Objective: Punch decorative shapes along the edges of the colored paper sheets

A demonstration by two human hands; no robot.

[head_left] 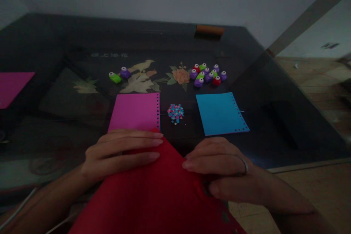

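We see both hands flat on the red sheet [153, 193] at the table's [274, 117] near edge: left hand [120, 155] fingers spread on top, right hand [219, 168] pinching its right edge. Pink sheet [135, 111] just beyond.

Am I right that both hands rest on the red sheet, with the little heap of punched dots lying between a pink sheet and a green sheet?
Not quite: the sheet to the right of the heap of dots is blue, not green. The head view shows it. The rest holds: the left hand and right hand rest on the red sheet, and the pink sheet lies left of the heap.
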